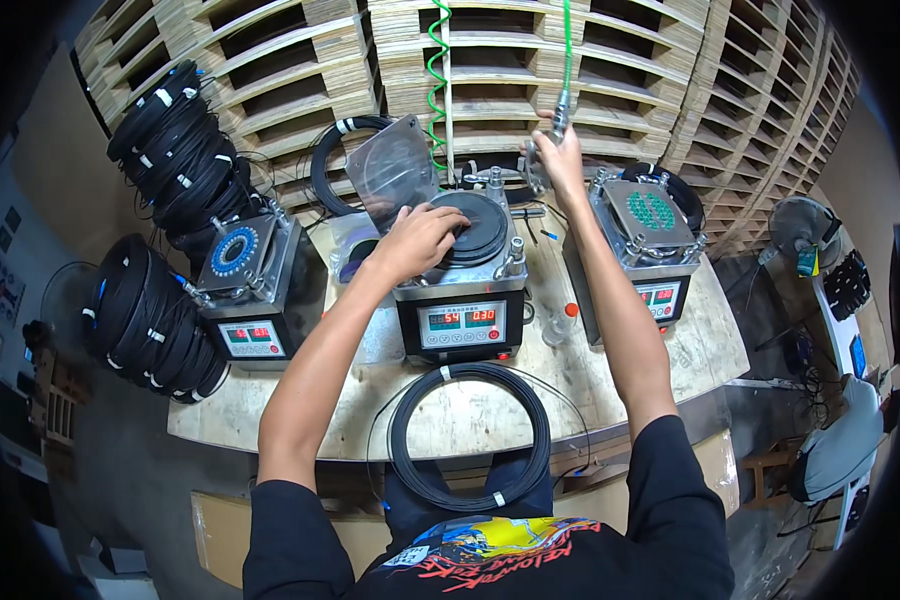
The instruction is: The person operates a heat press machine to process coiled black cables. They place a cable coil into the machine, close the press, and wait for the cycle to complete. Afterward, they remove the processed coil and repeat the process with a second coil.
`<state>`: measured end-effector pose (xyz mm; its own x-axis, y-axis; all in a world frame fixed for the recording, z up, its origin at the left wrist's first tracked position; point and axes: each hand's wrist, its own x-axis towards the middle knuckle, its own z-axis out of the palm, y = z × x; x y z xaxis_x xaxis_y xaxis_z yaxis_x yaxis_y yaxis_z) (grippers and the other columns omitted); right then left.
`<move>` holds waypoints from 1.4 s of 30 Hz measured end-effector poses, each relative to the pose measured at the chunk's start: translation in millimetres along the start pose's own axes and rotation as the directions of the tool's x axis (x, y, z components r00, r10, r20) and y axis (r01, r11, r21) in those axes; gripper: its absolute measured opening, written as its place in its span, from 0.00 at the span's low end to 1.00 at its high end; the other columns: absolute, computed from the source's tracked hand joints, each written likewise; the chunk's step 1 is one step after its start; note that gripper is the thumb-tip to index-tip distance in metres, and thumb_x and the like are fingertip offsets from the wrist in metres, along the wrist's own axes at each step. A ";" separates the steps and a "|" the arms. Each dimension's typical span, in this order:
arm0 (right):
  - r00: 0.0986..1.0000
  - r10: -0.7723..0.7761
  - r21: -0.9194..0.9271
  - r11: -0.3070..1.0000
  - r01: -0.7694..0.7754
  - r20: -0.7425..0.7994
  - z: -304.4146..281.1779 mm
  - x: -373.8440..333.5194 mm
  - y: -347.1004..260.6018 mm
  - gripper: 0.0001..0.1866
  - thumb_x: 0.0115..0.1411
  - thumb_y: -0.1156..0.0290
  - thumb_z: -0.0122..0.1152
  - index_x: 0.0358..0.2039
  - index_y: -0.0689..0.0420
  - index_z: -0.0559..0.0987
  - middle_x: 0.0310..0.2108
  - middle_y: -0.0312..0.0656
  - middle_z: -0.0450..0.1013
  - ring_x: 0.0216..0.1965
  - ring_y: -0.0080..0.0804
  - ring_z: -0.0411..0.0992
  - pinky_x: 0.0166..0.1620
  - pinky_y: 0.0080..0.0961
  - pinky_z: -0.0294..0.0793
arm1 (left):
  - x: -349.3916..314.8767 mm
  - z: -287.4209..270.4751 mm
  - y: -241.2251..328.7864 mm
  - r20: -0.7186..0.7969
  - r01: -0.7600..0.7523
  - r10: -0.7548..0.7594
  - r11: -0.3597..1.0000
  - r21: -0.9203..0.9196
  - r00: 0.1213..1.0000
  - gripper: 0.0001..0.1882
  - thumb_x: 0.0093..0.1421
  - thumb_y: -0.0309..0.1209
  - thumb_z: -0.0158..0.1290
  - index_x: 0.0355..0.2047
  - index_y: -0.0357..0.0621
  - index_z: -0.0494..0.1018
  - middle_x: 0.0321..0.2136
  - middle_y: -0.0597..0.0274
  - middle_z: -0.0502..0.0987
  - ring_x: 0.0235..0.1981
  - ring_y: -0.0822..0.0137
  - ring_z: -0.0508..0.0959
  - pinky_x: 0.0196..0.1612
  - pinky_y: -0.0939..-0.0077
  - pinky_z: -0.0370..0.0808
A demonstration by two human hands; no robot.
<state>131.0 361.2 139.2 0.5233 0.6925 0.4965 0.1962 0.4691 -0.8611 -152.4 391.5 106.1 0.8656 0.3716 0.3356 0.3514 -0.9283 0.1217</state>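
My left hand [420, 240] rests on the left part of a round black disc [478, 225], its fingers spread and bent over the surface. The disc sits on top of the middle box-shaped machine [464, 326], which has a lit digital display. Beside that hand stands a tilted square metal plate [394, 172]. Up at the back, right of the middle machine, my right hand [558, 165] is closed around a metallic air blow gun [562, 108] on a green hose. The gun's lower part is blurred and partly covered by my fingers.
Similar machines stand left [245, 290] and right [653, 250]. A coil of black cable [400, 440] lies at the table's front edge, before a red-capped bottle [560, 325]. Stacks of cable coils [140, 320] stand at left. Wooden pallets [530, 60] rise behind. A person [840, 440] sits far right.
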 end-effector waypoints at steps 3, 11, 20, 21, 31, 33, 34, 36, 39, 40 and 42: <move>0.995 -0.082 -0.063 0.994 0.086 0.063 16.4 35.8 25.5 0.16 0.63 0.76 0.57 0.52 0.58 0.73 0.29 0.36 0.74 0.32 0.28 0.80 0.34 0.25 0.77 | -0.8 0.8 -4.0 -0.011 -0.007 0.007 0.999 -0.036 1.000 0.20 0.61 0.27 0.49 0.54 0.48 0.74 0.55 0.59 0.76 0.59 0.49 0.69 0.59 0.48 0.66; 0.984 -0.054 -0.652 0.742 0.153 0.169 39.0 94.4 67.9 0.22 0.53 0.57 0.74 0.39 0.62 0.80 0.32 0.53 0.80 0.36 0.47 0.80 0.43 0.40 0.77 | -0.6 0.4 -8.8 -0.080 -0.063 0.053 0.990 -0.128 0.995 0.21 0.62 0.23 0.51 0.54 0.37 0.60 0.51 0.50 0.78 0.57 0.46 0.70 0.58 0.53 0.67; 0.988 -0.116 -0.608 0.779 0.154 0.102 17.9 90.8 83.2 0.29 0.55 0.62 0.71 0.56 0.59 0.76 0.37 0.54 0.81 0.40 0.49 0.80 0.47 0.40 0.77 | 3.4 -0.5 -6.9 -0.076 -0.061 0.049 0.984 -0.169 0.996 0.19 0.62 0.23 0.50 0.53 0.37 0.61 0.51 0.49 0.78 0.59 0.46 0.70 0.58 0.52 0.68; 0.989 -0.108 -0.601 0.786 0.145 0.097 13.1 86.3 81.8 0.31 0.55 0.62 0.70 0.59 0.58 0.75 0.38 0.55 0.81 0.40 0.49 0.80 0.48 0.40 0.78 | 4.0 0.0 -8.6 -0.060 -0.032 0.020 0.978 -0.207 0.998 0.19 0.62 0.22 0.49 0.53 0.38 0.62 0.51 0.49 0.78 0.59 0.46 0.70 0.58 0.51 0.68; 0.930 0.146 -0.442 0.897 0.019 0.337 -87.5 -77.6 40.9 0.25 0.62 0.79 0.54 0.61 0.61 0.71 0.46 0.52 0.78 0.44 0.35 0.77 0.51 0.30 0.75 | 3.9 20.3 -30.0 -0.250 -0.035 -0.054 0.940 -0.340 0.967 0.21 0.56 0.15 0.43 0.51 0.38 0.66 0.47 0.47 0.76 0.56 0.49 0.72 0.61 0.58 0.66; 0.919 0.283 -0.466 0.875 -0.131 0.273 -114.6 -132.9 33.3 0.28 0.61 0.82 0.51 0.63 0.58 0.69 0.48 0.50 0.76 0.46 0.33 0.76 0.49 0.28 0.75 | 4.2 16.1 -21.0 -0.427 -0.014 -0.089 0.972 -0.233 0.900 0.17 0.56 0.15 0.45 0.46 0.38 0.70 0.41 0.43 0.75 0.48 0.45 0.72 0.55 0.54 0.66; 0.917 0.338 -0.462 0.862 -0.211 0.213 -129.5 -160.7 37.9 0.29 0.61 0.84 0.50 0.64 0.56 0.68 0.48 0.47 0.75 0.46 0.29 0.75 0.45 0.25 0.75 | 4.7 13.1 -16.6 -0.536 -0.005 -0.088 0.985 -0.170 0.839 0.17 0.54 0.14 0.45 0.43 0.40 0.73 0.41 0.45 0.74 0.47 0.45 0.71 0.55 0.53 0.65; 0.891 0.442 -0.439 0.825 -0.355 0.109 -154.2 -208.9 48.0 0.33 0.59 0.86 0.48 0.66 0.52 0.68 0.46 0.43 0.73 0.45 0.26 0.73 0.41 0.22 0.74 | -0.3 12.2 -1.4 -0.681 0.204 -0.245 0.969 -0.141 0.690 0.20 0.52 0.13 0.45 0.43 0.43 0.76 0.43 0.47 0.71 0.49 0.47 0.69 0.56 0.55 0.64; 0.805 0.593 -0.498 0.703 -0.508 0.015 -164.2 -261.0 68.9 0.33 0.57 0.82 0.55 0.65 0.54 0.67 0.46 0.45 0.72 0.46 0.28 0.72 0.43 0.24 0.75 | -5.7 16.3 1.0 -0.764 0.339 -0.435 0.893 -0.297 0.476 0.27 0.49 0.12 0.45 0.47 0.49 0.77 0.46 0.47 0.66 0.52 0.50 0.64 0.59 0.56 0.59; 0.813 0.582 -0.512 0.703 -0.495 0.012 -170.4 -276.6 90.4 0.34 0.57 0.80 0.60 0.65 0.54 0.67 0.47 0.46 0.73 0.47 0.29 0.73 0.44 0.25 0.75 | -2.9 19.7 3.2 -0.770 0.347 -0.459 0.880 -0.324 0.444 0.29 0.49 0.12 0.45 0.48 0.50 0.77 0.47 0.46 0.65 0.53 0.50 0.64 0.59 0.57 0.59; 0.873 0.488 -0.496 0.759 -0.421 0.007 -166.2 -295.5 118.2 0.41 0.51 0.69 0.76 0.64 0.57 0.68 0.53 0.51 0.72 0.52 0.37 0.72 0.51 0.30 0.75 | -3.6 22.1 4.3 -0.785 0.376 -0.502 0.850 -0.369 0.364 0.31 0.48 0.12 0.45 0.50 0.52 0.76 0.48 0.46 0.64 0.53 0.51 0.64 0.59 0.59 0.59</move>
<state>137.3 120.9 -127.5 0.5471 0.8370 0.0135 0.3399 -0.2074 -0.9173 -146.2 386.4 84.8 -0.1411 0.5912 0.7941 0.4925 -0.6539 0.5744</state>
